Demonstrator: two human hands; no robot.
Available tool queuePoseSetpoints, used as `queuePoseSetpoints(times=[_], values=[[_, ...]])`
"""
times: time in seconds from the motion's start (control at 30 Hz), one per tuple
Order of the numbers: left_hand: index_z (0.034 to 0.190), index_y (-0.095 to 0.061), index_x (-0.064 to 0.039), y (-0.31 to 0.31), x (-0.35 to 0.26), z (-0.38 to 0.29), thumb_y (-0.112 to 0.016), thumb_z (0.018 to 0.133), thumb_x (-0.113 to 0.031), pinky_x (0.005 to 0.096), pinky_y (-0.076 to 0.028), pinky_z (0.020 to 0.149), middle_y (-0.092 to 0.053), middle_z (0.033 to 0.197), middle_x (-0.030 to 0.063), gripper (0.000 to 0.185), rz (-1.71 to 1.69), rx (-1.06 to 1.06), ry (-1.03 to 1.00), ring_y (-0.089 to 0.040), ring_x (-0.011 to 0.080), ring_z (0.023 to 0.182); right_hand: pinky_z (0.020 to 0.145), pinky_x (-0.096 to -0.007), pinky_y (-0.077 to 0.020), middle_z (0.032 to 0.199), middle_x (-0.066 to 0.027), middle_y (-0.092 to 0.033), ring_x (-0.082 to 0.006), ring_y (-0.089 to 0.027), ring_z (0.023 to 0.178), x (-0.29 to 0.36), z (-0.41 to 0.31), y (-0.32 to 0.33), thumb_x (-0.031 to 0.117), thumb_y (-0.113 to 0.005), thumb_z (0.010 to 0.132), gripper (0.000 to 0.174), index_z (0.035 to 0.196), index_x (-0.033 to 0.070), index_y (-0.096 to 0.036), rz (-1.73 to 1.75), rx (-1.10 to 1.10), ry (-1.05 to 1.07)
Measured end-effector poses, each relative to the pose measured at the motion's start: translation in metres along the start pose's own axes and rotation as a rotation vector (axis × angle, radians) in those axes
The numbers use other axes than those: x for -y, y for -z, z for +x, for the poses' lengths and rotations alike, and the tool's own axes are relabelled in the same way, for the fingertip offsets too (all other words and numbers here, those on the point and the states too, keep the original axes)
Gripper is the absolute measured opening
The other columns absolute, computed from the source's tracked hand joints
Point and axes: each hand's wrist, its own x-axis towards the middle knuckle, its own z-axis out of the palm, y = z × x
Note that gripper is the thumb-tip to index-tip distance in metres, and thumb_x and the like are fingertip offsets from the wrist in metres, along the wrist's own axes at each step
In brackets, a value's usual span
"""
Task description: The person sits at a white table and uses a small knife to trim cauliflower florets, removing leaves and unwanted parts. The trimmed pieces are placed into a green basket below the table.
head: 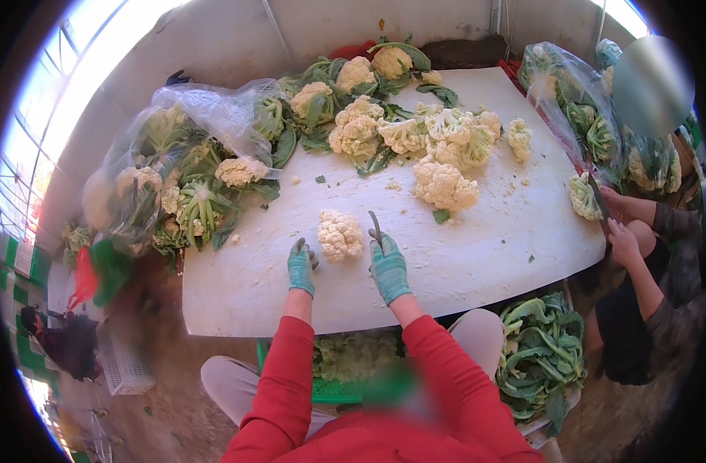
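A trimmed cauliflower head (340, 236) rests on the white tabletop (260, 289) between my two hands. Just to its left, my left hand (302, 269), in a teal glove with grey fingertips, holds nothing, its fingers partly bent and a small gap from the head. On the other side, my right hand (389, 267), gloved alike, grips a small knife (375, 224). The dark curved blade points away from me and is apart from the cauliflower; its handle is mostly hidden in the glove.
Trimmed cauliflower pieces (445, 185) are heaped beyond my hands. Leafy heads in a clear plastic bag (225, 116) crowd the left. At right, a co-worker's hands (622, 237) hold a knife at a cauliflower (584, 197). Below are a green crate (338, 391) and cut leaves (541, 353).
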Motion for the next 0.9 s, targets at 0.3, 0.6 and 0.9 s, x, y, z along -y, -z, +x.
queuePoseSetpoints(times=[0.3, 0.6, 0.9], values=[[0.128, -0.056, -0.003, -0.046, 0.014, -0.025, -0.067, 0.083, 0.000, 0.0291, -0.048, 0.091, -0.049, 0.127, 0.0077, 0.046, 0.110, 0.296, -0.407, -0.051, 0.0179, 0.113, 0.042, -0.0277, -0.0448, 0.074, -0.0022, -0.058, -0.0123, -0.051, 0.049, 0.003, 0.051, -0.001, 0.025, -0.047, 0.099, 0.028, 0.121, 0.012, -0.058, 0.380, 0.170, -0.511], [0.116, -0.060, -0.003, -0.102, -0.007, -0.043, -0.068, 0.076, 0.004, 0.0349, -0.045, 0.098, -0.047, 0.124, 0.0122, 0.042, 0.734, 0.260, -1.092, -0.050, 0.0268, 0.115, 0.045, -0.0295, -0.0446, 0.078, -0.0033, -0.059, -0.0095, -0.049, 0.050, -0.006, 0.036, 0.043, 0.020, -0.048, 0.099, 0.019, 0.106, 0.007, -0.060, 0.136, -0.210, -0.208], [0.111, -0.061, -0.005, -0.089, 0.010, -0.027, -0.070, 0.074, 0.005, 0.0358, -0.046, 0.097, -0.052, 0.123, 0.0133, 0.040, 0.503, 0.402, -0.951, -0.052, 0.0303, 0.112, 0.052, -0.0372, -0.0483, 0.067, -0.0123, -0.062, -0.0220, -0.058, 0.053, 0.016, 0.006, 0.051, 0.026, -0.049, 0.098, 0.025, 0.107, 0.005, -0.059, -0.449, 0.112, -0.037]])
